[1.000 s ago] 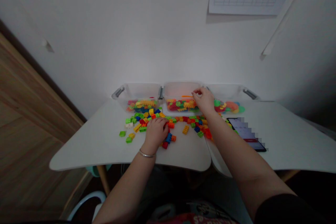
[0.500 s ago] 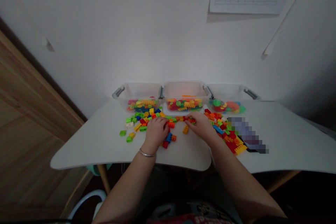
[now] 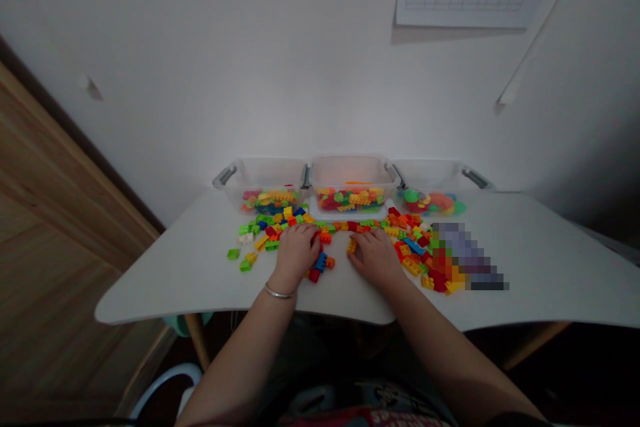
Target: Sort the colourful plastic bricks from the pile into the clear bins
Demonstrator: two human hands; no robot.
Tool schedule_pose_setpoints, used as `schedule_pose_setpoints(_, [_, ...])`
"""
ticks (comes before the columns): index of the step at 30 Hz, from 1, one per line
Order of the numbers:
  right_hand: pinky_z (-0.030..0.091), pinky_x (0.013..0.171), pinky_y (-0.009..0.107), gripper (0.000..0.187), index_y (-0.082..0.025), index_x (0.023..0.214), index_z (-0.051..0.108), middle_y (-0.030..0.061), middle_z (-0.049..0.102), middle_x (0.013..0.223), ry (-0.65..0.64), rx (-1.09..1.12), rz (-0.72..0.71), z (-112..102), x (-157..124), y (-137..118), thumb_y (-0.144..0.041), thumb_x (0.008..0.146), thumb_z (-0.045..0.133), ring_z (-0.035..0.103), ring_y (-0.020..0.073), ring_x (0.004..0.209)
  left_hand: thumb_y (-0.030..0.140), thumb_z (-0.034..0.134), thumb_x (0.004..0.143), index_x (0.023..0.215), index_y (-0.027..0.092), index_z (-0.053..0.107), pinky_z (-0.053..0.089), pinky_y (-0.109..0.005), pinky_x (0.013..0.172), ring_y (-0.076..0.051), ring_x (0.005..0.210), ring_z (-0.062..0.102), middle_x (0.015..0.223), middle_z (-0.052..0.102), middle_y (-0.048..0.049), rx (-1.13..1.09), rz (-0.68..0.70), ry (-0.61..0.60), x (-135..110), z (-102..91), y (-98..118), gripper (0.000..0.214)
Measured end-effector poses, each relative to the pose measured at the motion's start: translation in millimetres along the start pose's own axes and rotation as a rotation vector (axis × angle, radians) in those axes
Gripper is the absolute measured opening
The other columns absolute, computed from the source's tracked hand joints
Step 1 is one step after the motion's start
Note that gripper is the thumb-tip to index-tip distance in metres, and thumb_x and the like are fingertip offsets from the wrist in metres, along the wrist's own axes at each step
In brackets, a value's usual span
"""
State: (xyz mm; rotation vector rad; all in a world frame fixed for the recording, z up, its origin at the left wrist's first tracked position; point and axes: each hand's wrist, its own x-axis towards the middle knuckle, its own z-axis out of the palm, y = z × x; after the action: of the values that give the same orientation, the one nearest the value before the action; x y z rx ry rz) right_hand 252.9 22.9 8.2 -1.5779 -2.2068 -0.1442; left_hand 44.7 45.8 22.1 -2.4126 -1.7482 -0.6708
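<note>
My right hand (image 3: 376, 259) is closed at the fingertips on a small yellow building block (image 3: 352, 246) on the white table. My left hand (image 3: 298, 251) rests among loose blocks with its fingers curled; what lies under them is mostly hidden, with a bit of red showing at the thumb side. Beside that hand are a blue block (image 3: 321, 261), a red block (image 3: 314, 275) and an orange block (image 3: 331, 263). Behind both hands runs a row of red, green and orange blocks (image 3: 353, 226).
Three clear plastic bins stand along the wall: a left bin (image 3: 273, 173), a middle bin (image 3: 350, 172) and a right bin (image 3: 430, 177), each holding colourful pieces. Loose blocks (image 3: 413, 247) spread right, near a pixelated phone-like object (image 3: 467, 257). Several green and yellow blocks (image 3: 245, 266) lie left.
My right hand has drawn back from the row of blocks toward me and come down onto the yellow block. My left hand has hardly moved.
</note>
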Motion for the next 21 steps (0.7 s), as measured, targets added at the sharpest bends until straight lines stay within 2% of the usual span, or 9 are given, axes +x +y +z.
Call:
schedule_pose_setpoints(6, [0.042,0.099,0.043,0.037,-0.017,0.118,0.063,0.0108,0.068,0.109,-0.02,0.091,-0.012,3.6,0.5,-2.3,-0.032,0.084,0.06,0.054,0.0285,0.109,0.025,0.052,0.09,0.109,0.021,0.069,0.044,-0.04,0.094,-0.025,0.106,0.06,0.115,0.071,-0.0051,0.005,-0.006,-0.003,0.4,-2.1,1.6,0.026])
schedule_pose_setpoints(12, [0.043,0.101,0.044,0.038,-0.017,0.118,0.061,0.0109,0.067,0.111,0.058,0.235,-0.012,11.1,3.7,2.2,-0.03,0.082,0.062,0.055,0.0268,0.111,0.025,0.051,0.09,0.11,0.021,0.069,0.044,-0.041,0.094,-0.025,0.107,0.06,0.116,0.07,-0.0048,0.013,-0.002,0.001,0.0,-0.7,0.3,0.027])
schedule_pose_setpoints(15, [0.046,0.097,0.047,0.035,-0.018,0.114,0.06,0.0123,0.066,0.11,0.176,0.315,0.023,14.8,4.2,5.7,-0.031,0.081,0.061,0.058,0.0273,0.105,0.025,0.051,0.09,0.111,0.021,0.069,0.044,-0.04,0.095,-0.025,0.108,0.06,0.117,0.07,-0.0049,0.013,-0.001,-0.003,-0.1,0.1,0.0,0.027])
schedule_pose_setpoints(18, [0.05,0.087,0.045,0.031,-0.018,0.107,0.058,0.0126,0.065,0.103,0.369,0.423,0.059,15.8,7.1,10.5,-0.035,0.081,0.06,0.06,0.0264,0.096,0.026,0.051,0.09,0.111,0.021,0.069,0.044,-0.041,0.095,-0.025,0.108,0.06,0.117,0.07,-0.0054,0.011,-0.005,-0.008,0.1,0.3,-0.1,0.028])
schedule_pose_setpoints(21, [0.052,0.079,0.04,0.028,-0.02,0.104,0.053,0.0106,0.063,0.099,0.574,0.51,0.079,7.7,16.6,15.4,-0.037,0.082,0.059,0.06,0.0231,0.089,0.025,0.051,0.09,0.11,0.021,0.069,0.044,-0.04,0.095,-0.025,0.107,0.06,0.116,0.07,-0.0057,0.008,-0.006,-0.011,0.4,0.9,-1.0,0.027])
